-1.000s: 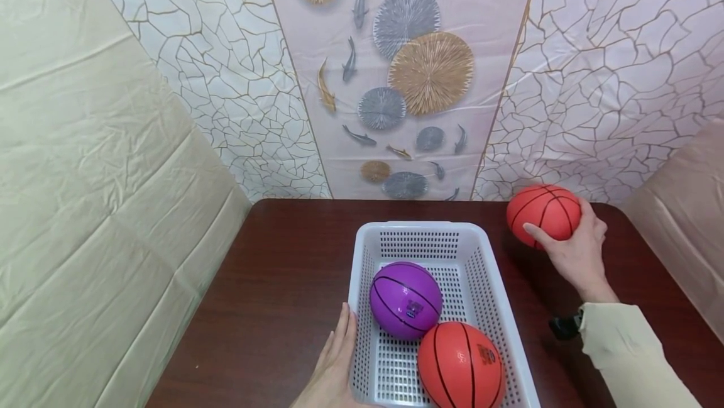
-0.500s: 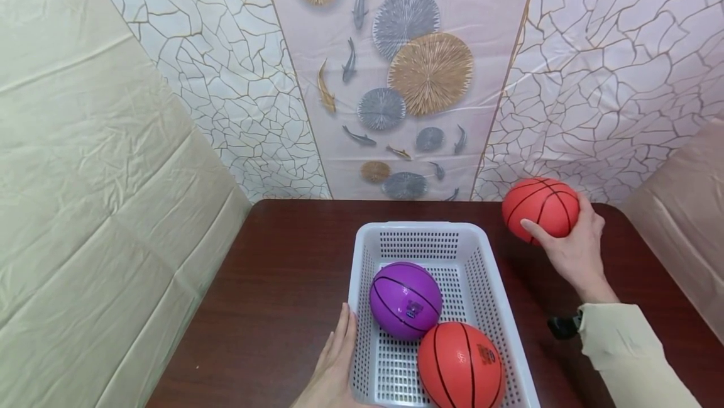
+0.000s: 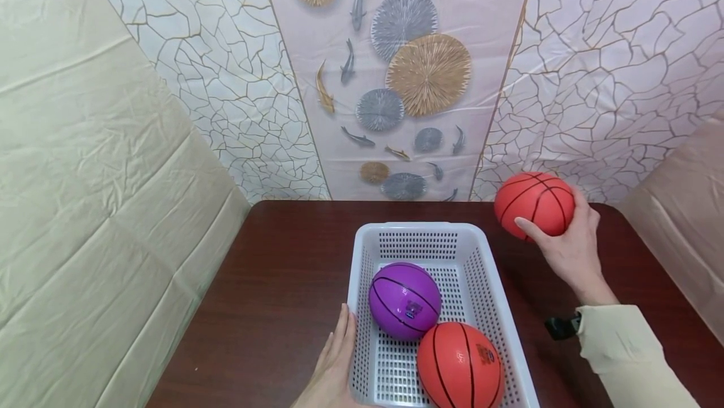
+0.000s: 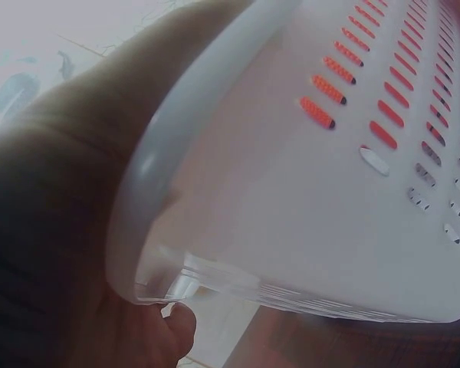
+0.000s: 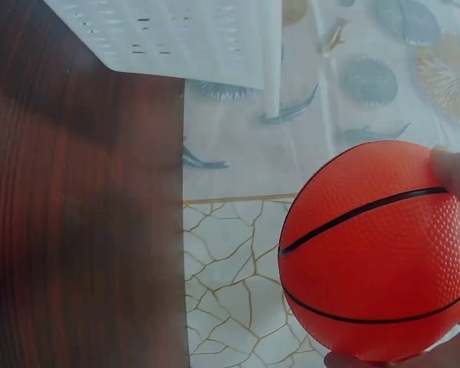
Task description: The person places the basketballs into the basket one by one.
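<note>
In the head view my right hand [image 3: 571, 251] grips a red toy basketball [image 3: 534, 205] at the far right, thumb on its near side. The right wrist view shows this ball [image 5: 376, 253] up close, with fingers at its edge. My left hand [image 3: 335, 361] rests against the left outer side of a white perforated plastic basket [image 3: 359, 257], its visible fingers straight. In the left wrist view the hand [image 4: 54, 199] is beside the basket's rim [image 4: 149, 157]. Inside the basket a purple toy basketball [image 3: 404, 301] touches a second red one [image 3: 460, 367].
The basket stands on a dark reddish-brown table [image 3: 271, 307]. A patterned cloth backdrop [image 3: 396, 144] rises behind the table's far edge. Pale cloth panels [image 3: 113, 207] flank it on both sides. A black wrist strap [image 3: 561, 327] shows at the right sleeve.
My right hand has moved slightly up and to the left, carrying the red basketball. The left hand, the basket and the two balls inside stay in place.
</note>
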### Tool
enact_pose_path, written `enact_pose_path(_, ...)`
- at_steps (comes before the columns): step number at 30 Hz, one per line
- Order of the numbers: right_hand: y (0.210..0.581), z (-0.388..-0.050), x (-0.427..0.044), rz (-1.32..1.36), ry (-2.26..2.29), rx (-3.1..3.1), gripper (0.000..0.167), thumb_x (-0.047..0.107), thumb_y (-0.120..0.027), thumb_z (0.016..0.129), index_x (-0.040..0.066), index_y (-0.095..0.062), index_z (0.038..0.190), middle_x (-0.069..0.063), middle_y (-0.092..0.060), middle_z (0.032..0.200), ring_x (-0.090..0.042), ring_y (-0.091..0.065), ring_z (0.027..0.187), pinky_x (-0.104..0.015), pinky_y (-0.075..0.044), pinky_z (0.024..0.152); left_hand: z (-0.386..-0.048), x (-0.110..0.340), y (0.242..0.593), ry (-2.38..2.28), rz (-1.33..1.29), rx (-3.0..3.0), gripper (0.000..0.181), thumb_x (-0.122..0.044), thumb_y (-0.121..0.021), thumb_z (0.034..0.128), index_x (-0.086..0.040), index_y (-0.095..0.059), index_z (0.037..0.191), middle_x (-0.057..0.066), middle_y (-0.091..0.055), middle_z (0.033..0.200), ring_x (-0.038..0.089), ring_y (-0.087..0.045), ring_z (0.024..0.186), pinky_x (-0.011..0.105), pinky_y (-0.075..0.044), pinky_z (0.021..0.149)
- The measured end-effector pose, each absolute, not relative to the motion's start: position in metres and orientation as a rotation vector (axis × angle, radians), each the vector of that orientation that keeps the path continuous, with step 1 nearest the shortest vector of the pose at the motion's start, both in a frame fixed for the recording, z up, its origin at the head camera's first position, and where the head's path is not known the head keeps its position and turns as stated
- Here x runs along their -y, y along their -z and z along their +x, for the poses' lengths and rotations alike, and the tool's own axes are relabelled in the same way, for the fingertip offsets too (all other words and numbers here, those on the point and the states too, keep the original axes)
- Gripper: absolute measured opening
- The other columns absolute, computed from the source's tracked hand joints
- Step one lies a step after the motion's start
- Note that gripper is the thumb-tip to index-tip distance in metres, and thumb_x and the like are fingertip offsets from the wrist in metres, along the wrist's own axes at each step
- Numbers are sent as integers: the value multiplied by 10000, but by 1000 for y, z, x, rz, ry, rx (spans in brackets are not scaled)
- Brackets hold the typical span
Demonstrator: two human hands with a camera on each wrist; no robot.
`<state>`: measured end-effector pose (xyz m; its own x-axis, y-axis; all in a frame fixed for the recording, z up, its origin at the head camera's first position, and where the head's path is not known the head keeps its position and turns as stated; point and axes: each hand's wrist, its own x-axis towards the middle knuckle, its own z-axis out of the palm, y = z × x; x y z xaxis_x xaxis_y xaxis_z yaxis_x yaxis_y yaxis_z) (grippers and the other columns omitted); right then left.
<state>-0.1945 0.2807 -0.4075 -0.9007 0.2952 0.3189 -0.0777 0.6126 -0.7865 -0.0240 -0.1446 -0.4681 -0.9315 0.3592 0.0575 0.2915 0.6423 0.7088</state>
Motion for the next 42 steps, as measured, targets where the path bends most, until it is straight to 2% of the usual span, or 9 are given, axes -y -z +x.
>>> enact_pose_path(6, 403, -192, -276, -146, -1202, 2420, 1007, 425, -764, 810, 343, -82, 1546, -237, -221, 1449, -437, -305, 1268, -717, -422, 839, -24, 145, 467, -1177, 518, -2725, 1429, -689, -810, 567, -142, 53, 1566, -46, 160, 1617, 288, -14, 1477, 618, -123, 1118)
enact_pose_path(10, 401, -191, -273, -126, -1203, 2424, 1010, 423, -760, 815, 375, -59, 1541, -239, -217, 1454, -447, -302, 1268, -719, -423, 834, -24, 145, 467, -1187, 531, -2732, 1426, -675, -819, 570, -122, 40, 1566, -25, 148, 1622, 318, -34, 1474, 636, -140, 1108)
enact_pose_path(13, 400, -190, -272, -110, -1201, 2429, 1014, 416, -765, 814, 367, -63, 1544, -236, -219, 1454, -444, -293, 1278, -720, -425, 829, -24, 145, 467, -1197, 535, -2733, 1422, -654, -829, 573, -100, 25, 1564, -7, 135, 1625, 332, -49, 1470, 651, -161, 1097)
enact_pose_path(18, 400, -189, -271, -89, -1199, 2433, 1014, 400, -774, 810, 335, -83, 1550, -227, -227, 1452, -437, -282, 1287, -719, -430, 820, -25, 144, 466, -1213, 503, -2694, 1432, -626, -848, 561, -110, 33, 1564, -38, 155, 1619, 280, -11, 1476, 622, -130, 1120)
enact_pose_path(23, 398, -190, -269, -57, -1191, 2438, 1018, 394, -775, 811, 301, -88, 1556, -222, -230, 1459, -442, -284, 1289, -721, -431, 812, -25, 144, 465, -1212, 499, -2692, 1433, -630, -847, 559, -113, 34, 1564, -42, 157, 1618, 292, -11, 1474, 621, -125, 1121)
enact_pose_path(35, 394, -187, -263, -4, -1184, 2446, 1029, 387, -786, 802, 405, -66, 1537, -206, -222, 1479, -445, -313, 1278, -709, -441, 812, -25, 144, 465, -1215, 501, -2689, 1436, -622, -852, 558, -128, 45, 1565, -45, 160, 1616, 299, -11, 1473, 628, -126, 1116)
enact_pose_path(42, 391, -185, -259, 31, -1168, 2451, 1057, 386, -798, 790, 385, -64, 1550, -202, -224, 1485, -444, -341, 1248, -708, -444, 810, -24, 145, 465, -1209, 515, -2716, 1433, -651, -839, 558, -133, 36, 1567, -48, 150, 1619, 316, -33, 1470, 633, -141, 1111)
